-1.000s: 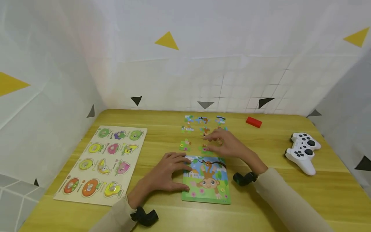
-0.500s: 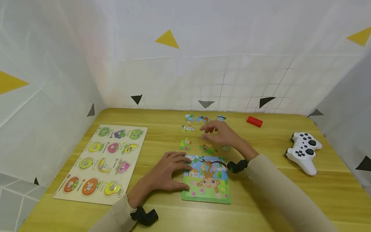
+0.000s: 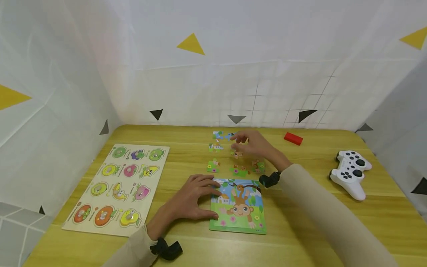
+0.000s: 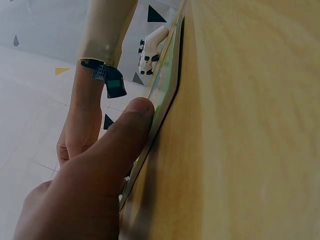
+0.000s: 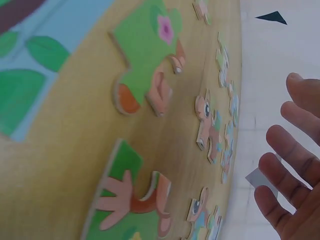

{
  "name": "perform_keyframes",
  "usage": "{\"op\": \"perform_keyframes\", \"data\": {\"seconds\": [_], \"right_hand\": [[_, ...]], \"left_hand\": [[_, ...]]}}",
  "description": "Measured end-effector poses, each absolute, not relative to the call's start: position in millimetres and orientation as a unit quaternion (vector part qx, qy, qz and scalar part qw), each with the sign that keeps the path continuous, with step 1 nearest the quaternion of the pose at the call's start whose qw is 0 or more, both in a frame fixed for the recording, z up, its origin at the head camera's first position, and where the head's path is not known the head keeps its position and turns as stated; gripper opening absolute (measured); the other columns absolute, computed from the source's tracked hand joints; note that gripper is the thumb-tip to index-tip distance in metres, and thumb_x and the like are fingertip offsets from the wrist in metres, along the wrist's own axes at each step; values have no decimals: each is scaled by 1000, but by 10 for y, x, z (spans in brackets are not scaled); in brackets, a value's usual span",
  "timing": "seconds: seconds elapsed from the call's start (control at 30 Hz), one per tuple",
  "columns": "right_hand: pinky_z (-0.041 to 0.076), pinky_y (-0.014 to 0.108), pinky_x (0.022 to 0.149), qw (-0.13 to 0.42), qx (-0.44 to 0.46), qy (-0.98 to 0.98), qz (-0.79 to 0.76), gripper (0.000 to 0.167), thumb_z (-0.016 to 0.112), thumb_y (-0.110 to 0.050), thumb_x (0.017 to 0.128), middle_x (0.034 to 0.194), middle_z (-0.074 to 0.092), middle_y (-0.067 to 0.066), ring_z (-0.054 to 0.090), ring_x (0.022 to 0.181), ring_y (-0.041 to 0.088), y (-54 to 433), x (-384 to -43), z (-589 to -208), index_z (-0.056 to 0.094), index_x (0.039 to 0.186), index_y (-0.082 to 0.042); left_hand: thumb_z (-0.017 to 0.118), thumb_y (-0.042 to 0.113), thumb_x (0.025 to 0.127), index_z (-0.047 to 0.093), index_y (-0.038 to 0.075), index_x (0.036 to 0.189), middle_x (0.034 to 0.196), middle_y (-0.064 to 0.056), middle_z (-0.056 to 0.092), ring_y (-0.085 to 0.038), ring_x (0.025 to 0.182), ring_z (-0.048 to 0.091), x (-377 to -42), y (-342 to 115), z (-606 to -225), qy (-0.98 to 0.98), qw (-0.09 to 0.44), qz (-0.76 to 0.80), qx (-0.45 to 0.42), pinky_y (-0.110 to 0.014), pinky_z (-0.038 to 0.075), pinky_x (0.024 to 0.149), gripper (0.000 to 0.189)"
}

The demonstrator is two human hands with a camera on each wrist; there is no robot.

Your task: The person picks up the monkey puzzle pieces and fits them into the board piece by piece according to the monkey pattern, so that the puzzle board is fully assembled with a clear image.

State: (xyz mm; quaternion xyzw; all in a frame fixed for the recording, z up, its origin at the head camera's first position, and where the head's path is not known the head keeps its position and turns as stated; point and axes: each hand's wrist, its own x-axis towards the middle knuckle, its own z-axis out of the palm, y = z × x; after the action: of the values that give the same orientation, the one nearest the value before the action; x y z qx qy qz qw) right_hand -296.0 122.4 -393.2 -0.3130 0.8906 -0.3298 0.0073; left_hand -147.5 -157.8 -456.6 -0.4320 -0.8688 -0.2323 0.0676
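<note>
A square monkey picture board [image 3: 238, 209] lies flat on the table. My left hand [image 3: 193, 199] rests at its left side, fingers spread and relaxed; in the left wrist view the thumb [image 4: 135, 117] touches the board's edge. Behind the board are several loose jigsaw pieces in rough rows, such as a green one with a pink flower [image 3: 238, 170] and one with a monkey's eye [image 5: 204, 120]. Over the back pieces hovers my right hand [image 3: 254, 144], its fingers loosely bent and holding nothing. It hides some pieces in the head view.
On the left lies a wooden fruit puzzle board [image 3: 128, 180] with knobbed pieces. A red block [image 3: 293, 138] sits at the back right, and a white game controller [image 3: 350, 174] farther right. A white sheet [image 3: 213, 85] with triangles hangs behind the wooden table [image 3: 300, 222].
My right hand has moved away from me, from the front row of pieces to the back rows, uncovering the front-right pieces. My left hand stays on the board.
</note>
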Motion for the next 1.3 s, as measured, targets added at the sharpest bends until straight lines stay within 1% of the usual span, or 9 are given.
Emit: {"op": "perform_keyframes", "data": {"seconds": [0.23, 0.33, 0.47, 0.63, 0.87, 1.0, 1.13, 1.23, 1.3], "right_hand": [[51, 51, 94, 4, -304, 892, -334, 34, 70, -28, 97, 113, 71, 15, 63, 104, 33, 1202, -3076, -3915, 73, 123, -6], [51, 52, 93, -4, -305, 893, -330, 33, 70, -26, 97, 110, 71, 17, 63, 103, 36, 1181, -3110, -3886, 73, 122, -4], [52, 50, 93, -11, -296, 899, -324, 31, 71, -23, 97, 110, 71, 17, 64, 101, 35, 1139, -3193, -3909, 74, 120, -3], [51, 50, 95, 4, -261, 907, -330, 29, 70, -23, 98, 116, 69, 16, 62, 105, 33, 1089, -3266, -3956, 73, 121, -5], [49, 52, 96, 22, -239, 907, -344, 31, 69, -21, 98, 123, 65, 19, 59, 108, 36, 1010, -3326, -3981, 71, 124, -3], [48, 54, 97, 35, -223, 913, -340, 32, 69, -22, 98, 127, 63, 20, 57, 113, 37, 960, -3379, -3994, 71, 126, -5], [37, 63, 107, 37, -218, 923, -314, 33, 68, -25, 99, 130, 63, 19, 54, 120, 38, 910, -3423, -3996, 71, 128, -9], [27, 68, 108, 36, -219, 930, -292, 34, 67, -28, 99, 131, 63, 18, 50, 124, 39, 877, -3441, -3989, 70, 129, -12], [25, 68, 108, 36, -219, 932, -288, 35, 68, -29, 99, 131, 63, 17, 47, 126, 40, 853, -3453, -3986, 70, 130, -13]], "left_hand": [[72, 69, 82, 70, 31, 126, 142, 7, 60, -25, 146, 44, -1466, -1574, -4566, -867, 75, -234, -434, -53, 32, 115, 58], [72, 69, 82, 70, 31, 126, 141, 6, 60, -26, 145, 45, -1464, -1575, -4567, -866, 82, -232, -436, -54, 33, 114, 58], [72, 69, 82, 69, 31, 126, 141, 6, 60, -26, 145, 44, -1461, -1582, -4575, -866, 81, -232, -435, -54, 33, 114, 58], [69, 71, 83, 69, 32, 126, 142, 7, 60, -25, 145, 44, -1461, -1584, -4586, -866, 79, -233, -435, -54, 33, 114, 59], [71, 71, 82, 69, 32, 126, 142, 7, 60, -24, 145, 44, -1470, -1576, -4567, -866, 82, -233, -435, -52, 33, 114, 58], [71, 70, 82, 69, 32, 125, 141, 7, 60, -24, 145, 44, -1468, -1577, -4567, -865, 83, -233, -436, -52, 33, 113, 58], [70, 70, 83, 69, 32, 125, 141, 8, 60, -24, 145, 45, -1461, -1577, -4575, -865, 80, -236, -436, -53, 33, 113, 57], [69, 69, 84, 69, 32, 125, 141, 7, 60, -24, 145, 45, -1462, -1579, -4577, -865, 79, -237, -436, -53, 33, 113, 55], [69, 68, 85, 69, 32, 125, 141, 7, 60, -24, 145, 45, -1468, -1580, -4572, -864, 81, -236, -436, -53, 33, 113, 54]]}}
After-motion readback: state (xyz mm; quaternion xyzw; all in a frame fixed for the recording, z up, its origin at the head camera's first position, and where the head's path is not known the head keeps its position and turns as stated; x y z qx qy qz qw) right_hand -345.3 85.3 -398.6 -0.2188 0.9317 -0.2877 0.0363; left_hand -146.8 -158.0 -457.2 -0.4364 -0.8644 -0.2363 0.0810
